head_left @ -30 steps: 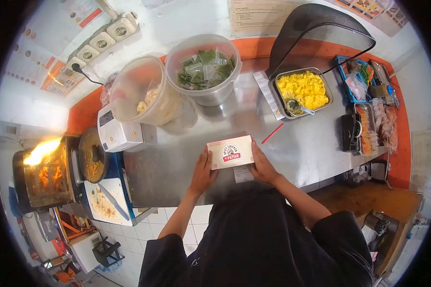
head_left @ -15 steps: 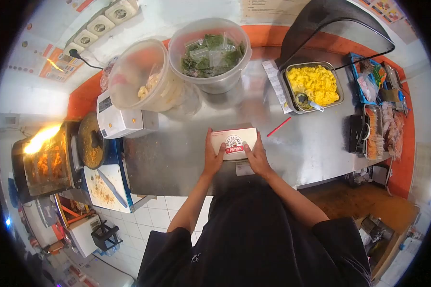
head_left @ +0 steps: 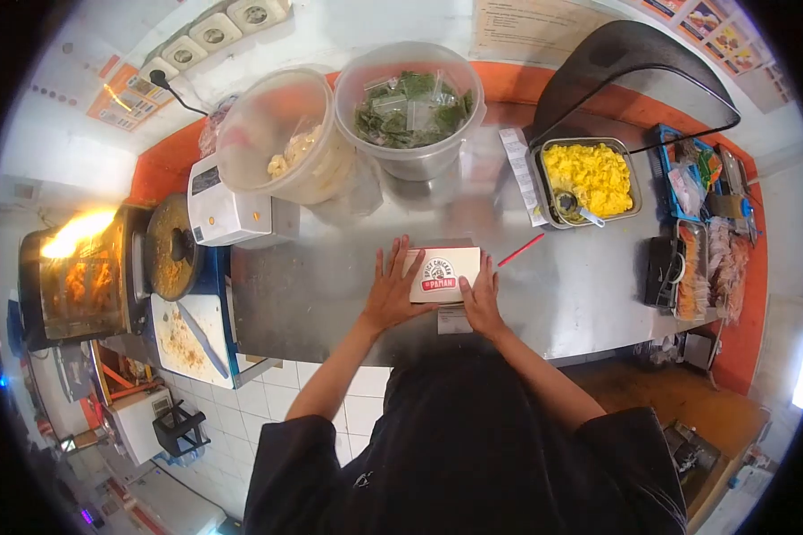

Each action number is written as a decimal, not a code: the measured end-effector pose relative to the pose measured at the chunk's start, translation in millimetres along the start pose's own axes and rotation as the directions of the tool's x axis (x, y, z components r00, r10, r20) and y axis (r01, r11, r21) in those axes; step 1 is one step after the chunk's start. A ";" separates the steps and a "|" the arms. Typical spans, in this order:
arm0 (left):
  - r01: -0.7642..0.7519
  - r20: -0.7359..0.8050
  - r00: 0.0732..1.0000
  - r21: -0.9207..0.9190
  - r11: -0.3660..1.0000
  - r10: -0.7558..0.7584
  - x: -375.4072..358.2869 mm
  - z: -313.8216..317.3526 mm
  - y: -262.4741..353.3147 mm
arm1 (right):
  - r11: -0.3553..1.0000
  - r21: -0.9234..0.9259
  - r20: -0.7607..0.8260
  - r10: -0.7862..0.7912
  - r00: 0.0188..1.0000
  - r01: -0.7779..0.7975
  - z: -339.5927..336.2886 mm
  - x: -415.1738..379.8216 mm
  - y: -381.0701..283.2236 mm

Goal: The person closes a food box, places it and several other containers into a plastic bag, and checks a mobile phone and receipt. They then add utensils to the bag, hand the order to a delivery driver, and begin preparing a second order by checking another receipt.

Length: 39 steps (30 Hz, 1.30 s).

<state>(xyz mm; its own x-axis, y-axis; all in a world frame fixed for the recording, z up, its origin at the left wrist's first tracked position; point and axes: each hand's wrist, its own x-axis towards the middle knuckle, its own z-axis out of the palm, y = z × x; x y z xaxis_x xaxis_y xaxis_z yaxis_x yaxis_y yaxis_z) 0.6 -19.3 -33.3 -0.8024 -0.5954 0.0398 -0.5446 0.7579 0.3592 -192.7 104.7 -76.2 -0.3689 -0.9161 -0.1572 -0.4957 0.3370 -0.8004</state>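
A white cardboard food box with a red "Spicy Chicken" logo lies closed on the steel table in front of me. My left hand is spread flat against the box's left side, fingers apart and pointing away from me. Along the right edge, my right hand grips the box, its thumb on the lid and its fingers down the side. A small paper slip lies just below the box. Off to the right is a red pen-like stick.
Behind stand two plastic tubs, one with packed green leaves, another with pale pieces. A white printer-like device is left. A steel tray holds yellow food and a spoon. A knife rests on a cutting board.
My left hand has let go of the box's left side and spread its fingers flat. The box now lies on the table. The view has shifted slightly.
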 end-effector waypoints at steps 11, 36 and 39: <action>-0.295 0.137 0.944 -0.047 0.954 0.299 42.5 1.9 6.6 | 0.981 0.116 -0.014 -0.154 0.988 0.154 -6.7 -3.7 14.3; -0.204 -0.007 0.979 -0.154 0.967 0.205 44.7 11.0 42.8 | 0.791 0.373 -0.606 0.604 0.518 -0.485 -428.8 -112.6 259.8; -0.172 0.025 0.984 -0.152 0.973 0.178 45.9 8.2 47.0 | 0.645 0.580 -0.357 0.750 0.556 -0.498 -440.8 -103.0 263.8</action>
<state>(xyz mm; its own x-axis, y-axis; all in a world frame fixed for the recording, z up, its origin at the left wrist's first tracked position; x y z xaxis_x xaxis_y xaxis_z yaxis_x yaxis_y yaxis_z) -63.8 -8.8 -22.3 -0.8925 -0.4440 0.0796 -0.3547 0.7998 0.4843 -632.1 383.8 -16.2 -0.8579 -0.1789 -0.4816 0.3200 0.5472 -0.7734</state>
